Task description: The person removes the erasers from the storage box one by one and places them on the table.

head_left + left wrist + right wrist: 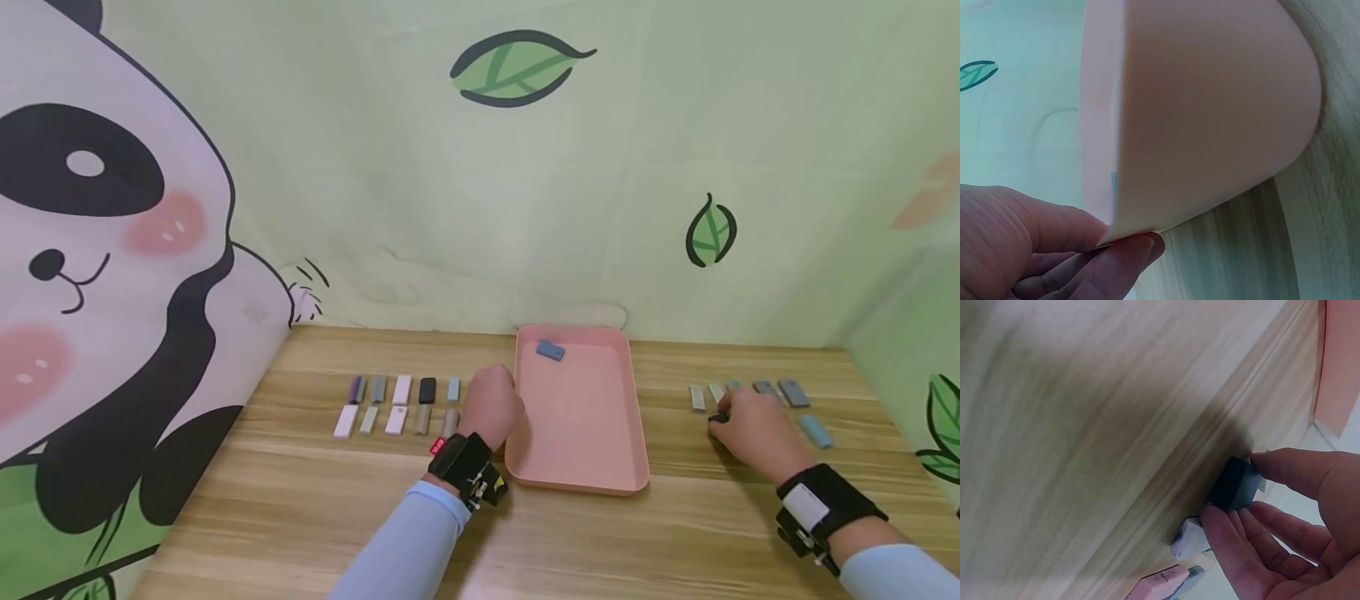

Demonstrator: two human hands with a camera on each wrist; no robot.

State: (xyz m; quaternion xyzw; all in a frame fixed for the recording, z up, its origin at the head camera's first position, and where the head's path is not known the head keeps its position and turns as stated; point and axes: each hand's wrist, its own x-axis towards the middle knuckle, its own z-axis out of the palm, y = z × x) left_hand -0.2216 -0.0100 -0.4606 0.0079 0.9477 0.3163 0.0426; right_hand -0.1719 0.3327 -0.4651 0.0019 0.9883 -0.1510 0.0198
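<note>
My left hand [492,407] pinches the left rim of a pink tray [577,433] between thumb and fingers, as the left wrist view shows. Inside the tray, near its far edge, lies one small blue rectangular piece [551,350]. Over to the right, my right hand [759,432] holds a small dark block [1235,484] between thumb and fingertips, just at the table surface. Close beside that block in the right wrist view are a whitish piece [1190,539] and a pink piece [1159,581] with print on it.
Two rows of small pieces stand left of the tray, among them a white one [346,422] and a black one [427,390]. Behind and beside my right hand lie several grey pieces [793,393] and a light blue one [815,432]. A printed cloth backdrop [420,208] rises behind the table.
</note>
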